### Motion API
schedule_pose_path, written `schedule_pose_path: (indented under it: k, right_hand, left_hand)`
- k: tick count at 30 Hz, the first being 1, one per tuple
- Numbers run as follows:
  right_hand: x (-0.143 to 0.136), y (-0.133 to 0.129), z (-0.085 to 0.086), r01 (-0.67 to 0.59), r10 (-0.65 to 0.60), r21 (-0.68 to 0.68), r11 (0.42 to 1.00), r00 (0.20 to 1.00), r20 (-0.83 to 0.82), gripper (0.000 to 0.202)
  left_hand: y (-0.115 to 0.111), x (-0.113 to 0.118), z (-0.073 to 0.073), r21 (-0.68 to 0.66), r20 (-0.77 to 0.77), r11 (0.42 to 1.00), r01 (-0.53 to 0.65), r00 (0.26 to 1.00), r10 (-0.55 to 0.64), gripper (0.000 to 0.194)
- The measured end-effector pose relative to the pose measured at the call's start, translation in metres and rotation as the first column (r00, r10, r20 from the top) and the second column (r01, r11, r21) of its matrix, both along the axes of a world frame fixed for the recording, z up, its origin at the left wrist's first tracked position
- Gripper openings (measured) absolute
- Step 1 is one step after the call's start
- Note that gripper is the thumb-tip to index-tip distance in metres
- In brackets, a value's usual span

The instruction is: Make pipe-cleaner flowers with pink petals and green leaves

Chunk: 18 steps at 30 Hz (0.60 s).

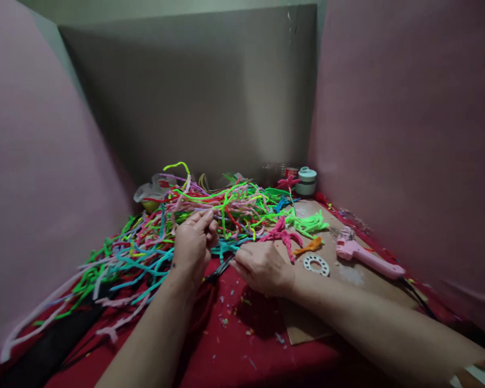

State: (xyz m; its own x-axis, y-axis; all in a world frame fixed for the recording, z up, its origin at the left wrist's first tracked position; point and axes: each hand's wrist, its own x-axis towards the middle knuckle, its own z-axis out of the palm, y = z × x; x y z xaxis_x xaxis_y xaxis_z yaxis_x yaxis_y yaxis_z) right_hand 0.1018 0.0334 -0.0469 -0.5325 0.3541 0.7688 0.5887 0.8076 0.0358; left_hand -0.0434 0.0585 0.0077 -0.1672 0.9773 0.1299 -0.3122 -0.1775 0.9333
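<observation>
My left hand (194,237) is at the front of a large tangled pile of pipe cleaners (234,202), in pink, green, red, yellow and blue. Its thumb and fingers are pinched together; whatever lies between them cannot be made out against the pile. Lower and to the right, my right hand (262,267) is closed with its knuckles up, and its fingertips are hidden. Dark scissors (219,269) lie between the two hands, close to the right fingertips. Blue pipe cleaners (226,248) run just behind that hand.
A pink glue gun (367,258) rests on a cardboard sheet (307,328) at right. Nearby are a white ring with holes (316,265), an orange twisted piece (308,246) and a pink pipe-cleaner shape (283,235). A pale lidded jar (306,181) stands behind. Scraps dot the red cloth (226,350).
</observation>
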Motion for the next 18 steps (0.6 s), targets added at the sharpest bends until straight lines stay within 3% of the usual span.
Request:
schedule_pose_path:
  k: [5, 7, 9, 11, 13, 15, 16, 18]
  right_hand:
    - [0.006, -0.003, -0.010, -0.016, 0.019, -0.082, 0.997, 0.999, 0.041, 0.030]
    - [0.005, -0.003, -0.009, -0.020, 0.025, -0.117, 0.993, 0.999, 0.041, 0.029]
    - [0.003, -0.003, -0.009, -0.033, 0.040, -0.144, 0.989, 0.998, 0.042, 0.027]
    - [0.002, -0.003, -0.010, -0.045, 0.052, -0.169, 0.985, 0.998, 0.038, 0.026]
    - [0.001, -0.003, -0.011, -0.062, 0.069, -0.180, 0.982, 0.997, 0.033, 0.026]
    - [0.001, -0.003, -0.013, -0.073, 0.079, -0.186, 0.980, 0.996, 0.026, 0.025]
    - [0.001, -0.003, -0.014, -0.077, 0.083, -0.191, 0.979, 0.996, 0.025, 0.025]
    - [0.002, -0.001, -0.015, -0.075, 0.083, -0.209, 0.975, 0.996, 0.028, 0.025]
  left_hand:
    - [0.021, -0.035, 0.031, 0.092, -0.057, 0.990, -0.108, 0.992, 0.113, 0.020]
    - [0.030, -0.042, 0.036, 0.117, -0.205, 0.982, -0.151, 0.963, 0.172, 0.020]
    - [0.035, -0.041, 0.035, 0.171, -0.429, 0.973, -0.156, 0.877, 0.216, 0.021]
    - [0.037, -0.034, 0.031, 0.234, -0.716, 0.967, -0.104, 0.654, 0.244, 0.028]
    - [0.038, -0.024, 0.027, 0.281, -0.922, 0.959, -0.035, 0.268, 0.280, 0.033]
    - [0.042, -0.017, 0.025, 0.316, -0.943, 0.949, 0.011, -0.109, 0.315, 0.030]
    - [0.047, -0.017, 0.025, 0.328, -0.915, 0.944, 0.027, -0.241, 0.324, 0.027]
    - [0.059, -0.022, 0.030, 0.361, -0.858, 0.932, 0.032, -0.381, 0.345, 0.028]
